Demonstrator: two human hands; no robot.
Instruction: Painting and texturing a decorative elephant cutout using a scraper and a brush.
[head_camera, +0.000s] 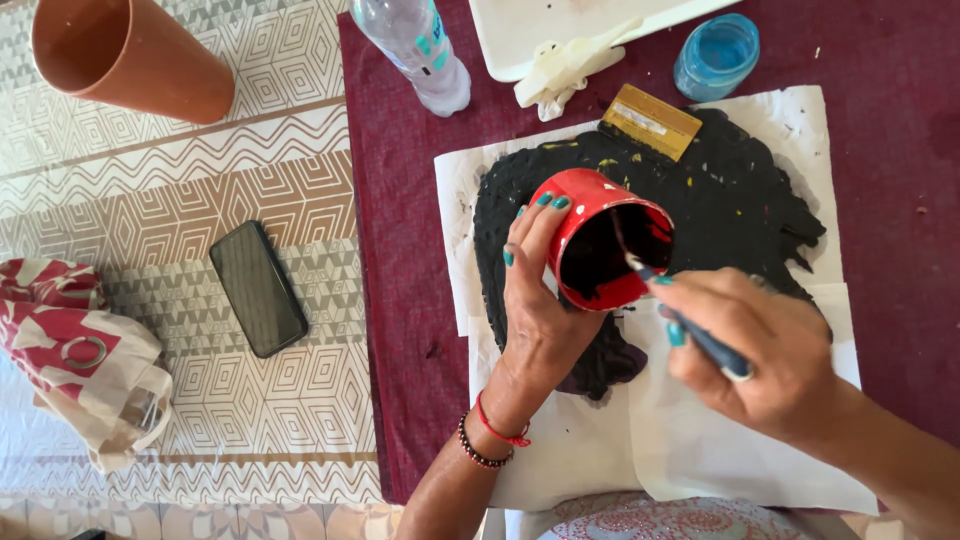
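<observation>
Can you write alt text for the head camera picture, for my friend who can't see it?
A person's left hand tilts a red cup of black paint while the right hand dips a paintbrush into it, above black-painted paper. A phone lies nearby.

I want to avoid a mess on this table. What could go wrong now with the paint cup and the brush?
The left hand holds the red cup tilted on its side, so black paint might spill onto the white paper. The brush in the right hand could drip past the paper onto the maroon cloth. The phone lies near enough to catch splashes.
</observation>
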